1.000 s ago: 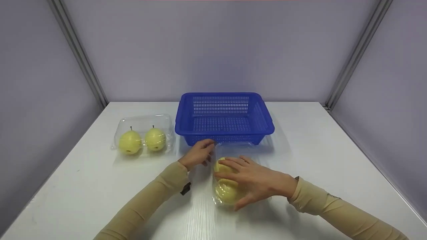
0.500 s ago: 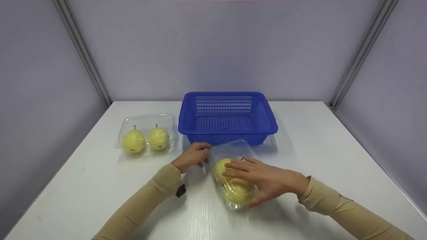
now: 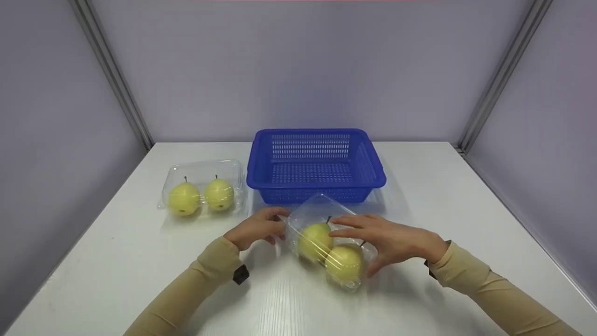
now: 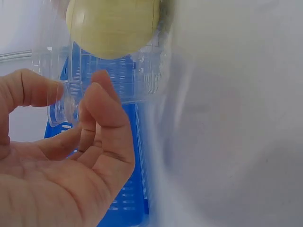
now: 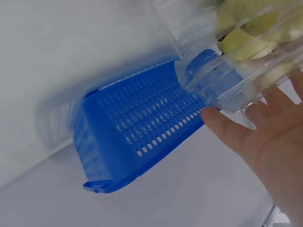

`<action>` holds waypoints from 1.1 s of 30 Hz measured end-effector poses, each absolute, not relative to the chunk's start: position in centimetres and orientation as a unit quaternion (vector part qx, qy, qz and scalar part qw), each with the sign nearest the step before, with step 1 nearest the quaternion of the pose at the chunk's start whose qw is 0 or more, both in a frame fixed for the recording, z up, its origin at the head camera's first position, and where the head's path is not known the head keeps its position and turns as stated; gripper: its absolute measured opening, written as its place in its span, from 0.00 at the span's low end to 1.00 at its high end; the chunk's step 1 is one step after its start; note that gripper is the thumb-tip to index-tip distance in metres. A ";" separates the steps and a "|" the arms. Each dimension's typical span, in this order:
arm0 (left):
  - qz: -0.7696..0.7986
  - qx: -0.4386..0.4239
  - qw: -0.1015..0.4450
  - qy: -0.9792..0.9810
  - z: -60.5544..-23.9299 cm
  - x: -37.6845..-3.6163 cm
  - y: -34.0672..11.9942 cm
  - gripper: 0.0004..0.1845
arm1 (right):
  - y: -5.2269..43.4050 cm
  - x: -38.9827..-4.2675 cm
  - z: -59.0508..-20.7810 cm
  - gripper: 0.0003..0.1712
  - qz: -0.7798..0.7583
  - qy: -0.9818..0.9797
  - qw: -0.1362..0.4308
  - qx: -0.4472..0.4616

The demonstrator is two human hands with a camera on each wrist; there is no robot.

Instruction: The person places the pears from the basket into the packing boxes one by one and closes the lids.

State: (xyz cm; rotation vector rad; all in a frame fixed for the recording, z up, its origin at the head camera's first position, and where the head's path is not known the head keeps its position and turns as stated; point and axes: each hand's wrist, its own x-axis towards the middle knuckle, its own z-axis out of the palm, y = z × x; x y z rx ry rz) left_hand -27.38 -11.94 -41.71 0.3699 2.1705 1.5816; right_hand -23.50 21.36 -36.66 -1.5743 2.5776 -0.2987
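Observation:
A clear plastic clamshell box (image 3: 322, 205) holding two yellow pears (image 3: 343, 262) lies slantwise on the table in front of the blue basket (image 3: 317, 193). My left hand (image 3: 261, 227) is at its left corner; in the left wrist view, the thumb (image 4: 49, 92) and fingertips pinch the plastic edge. Across the box's right side spreads my right hand (image 3: 396, 238), its fingers extended against the clear lid and its thumb by the near end. The right wrist view catches those fingers (image 5: 227, 130) along the plastic, with pears behind it.
A second clear clamshell box (image 3: 200, 170) with two pears (image 3: 183, 199) sits at the left on the white table (image 3: 116, 275). The perforated basket stands at the back middle, directly beyond the hands. Grey walls (image 3: 303, 70) enclose the table's back and sides.
The box between my hands has turned counterclockwise, its near end swinging right. My left hand has moved slightly left and nearer; my right hand has shifted right. The second box stays put.

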 end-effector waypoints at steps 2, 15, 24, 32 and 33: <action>0.570 0.139 0.219 0.779 -41.6 -27.3 -12.1 0.31 | 21.6 -23.7 -36.7 0.61 -0.100 0.854 0.058 -0.508; 0.608 0.123 0.302 0.724 -41.7 -26.2 -13.7 0.41 | 23.8 -25.0 -36.8 0.52 -0.105 0.893 0.038 -0.437; 0.678 0.123 0.324 0.648 -42.3 -24.9 -13.9 0.43 | 24.7 -26.2 -38.0 0.40 -0.080 0.910 -0.086 -0.397; 0.700 0.107 0.316 0.631 -42.7 -23.8 -13.4 0.43 | 25.2 -26.2 -39.0 0.35 -0.175 0.924 -0.041 -0.339; 0.700 0.106 0.316 0.631 -42.7 -23.7 -13.4 0.43 | 25.2 -26.2 -39.1 0.34 -0.198 0.920 -0.022 -0.337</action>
